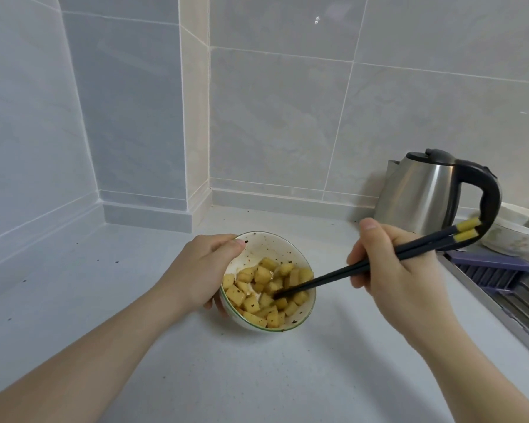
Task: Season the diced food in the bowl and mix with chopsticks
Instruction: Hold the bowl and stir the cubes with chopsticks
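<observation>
The bowl [268, 282] is sitting on the pale counter [196, 377], with a broad bare stretch of counter lying nearer the camera than the bowl. The left hand [196, 270] is gripping the bowl's left rim, thumb curled over the edge and fingers wrapped under the outer wall. Diced food [266, 291], yellow and flecked with dark seasoning, is filling the bowl's lower half. The right hand [400, 267], right of the bowl, is pinching the chopsticks [364, 264] with its fingers closed around them; their tips are resting among the cubes. Right of the bowl, the counter is ending at a sink edge [483, 300]. Beyond the bowl, to its right, a steel kettle [425, 193] is standing against the tiled wall [287, 117]. Open counter is separating the bowl from that wall.
</observation>
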